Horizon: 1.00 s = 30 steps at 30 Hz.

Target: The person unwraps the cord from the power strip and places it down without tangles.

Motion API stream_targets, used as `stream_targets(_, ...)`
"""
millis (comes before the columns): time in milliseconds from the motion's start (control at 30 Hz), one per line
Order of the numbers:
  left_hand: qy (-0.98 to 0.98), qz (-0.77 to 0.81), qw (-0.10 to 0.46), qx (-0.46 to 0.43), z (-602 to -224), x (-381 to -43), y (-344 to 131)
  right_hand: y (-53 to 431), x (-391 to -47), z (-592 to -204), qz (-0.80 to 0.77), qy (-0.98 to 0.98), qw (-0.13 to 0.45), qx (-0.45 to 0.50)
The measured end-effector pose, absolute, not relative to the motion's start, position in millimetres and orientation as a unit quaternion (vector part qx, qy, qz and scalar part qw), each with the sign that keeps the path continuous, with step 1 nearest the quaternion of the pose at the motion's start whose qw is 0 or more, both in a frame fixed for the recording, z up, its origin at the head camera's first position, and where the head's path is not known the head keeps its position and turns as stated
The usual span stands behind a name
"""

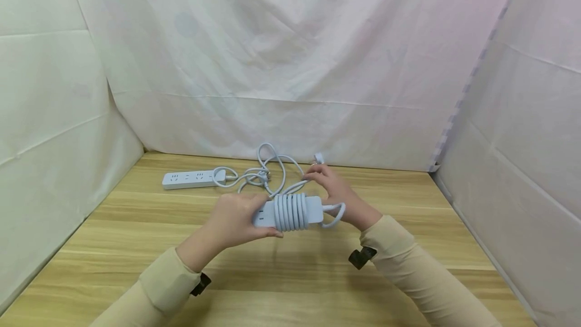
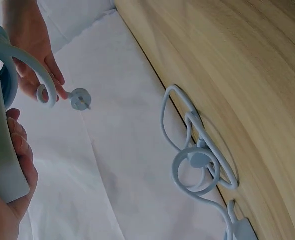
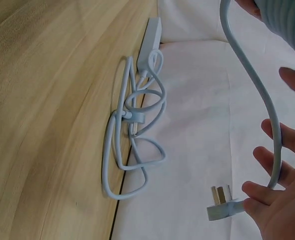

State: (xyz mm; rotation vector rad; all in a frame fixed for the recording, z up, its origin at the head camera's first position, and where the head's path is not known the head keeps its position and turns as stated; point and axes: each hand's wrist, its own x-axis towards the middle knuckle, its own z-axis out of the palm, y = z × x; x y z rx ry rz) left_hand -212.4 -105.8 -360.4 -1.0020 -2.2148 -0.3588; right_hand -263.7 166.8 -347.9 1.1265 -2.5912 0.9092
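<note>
My left hand (image 1: 231, 218) grips one end of a white power strip (image 1: 314, 210), held above the table. Its pale cord (image 1: 290, 212) is wound around the strip's middle in several tight turns, and a loose loop comes off the right end. Beyond the strip, my right hand (image 1: 342, 193) holds the free length of cord, which runs across its fingers (image 3: 265, 192) in the right wrist view. The three-pin plug (image 3: 222, 209) hangs just past the little finger, its pins showing. In the left wrist view the strip's smooth underside (image 2: 5, 155) faces the camera.
A second white power strip (image 1: 192, 179) lies at the back left of the wooden table (image 1: 290, 276). Its loosely tangled cord (image 1: 283, 165) spreads to the right, with its plug (image 1: 264, 176) among the loops. White cloth (image 1: 290, 64) encloses the back and sides.
</note>
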Motion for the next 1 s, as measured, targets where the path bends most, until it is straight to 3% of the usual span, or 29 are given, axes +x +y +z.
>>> stream_targets(200, -0.862, -0.169, 0.322, -0.355, -357.6, -212.4, -102.6, 161.9, -264.0, -351.6, 0.249, -0.847, 0.149, 0.445)
stream_targets(300, -0.866, -0.182, 0.321, -0.337, -356.3, -213.2, -101.0, 157.6, -261.8, -353.4, 0.267, -0.841, 0.153, 0.444)
stream_targets(833, -0.877, -0.205, 0.332, -0.279, -351.9, -217.5, -86.9, 130.7, -242.4, -365.3, 0.387, -0.832, 0.068, 0.392)
stream_targets(1000, -0.882, -0.197, 0.334, -0.268, -351.2, -219.9, -83.7, 124.3, -237.2, -367.4, 0.404, -0.827, 0.072, 0.383)
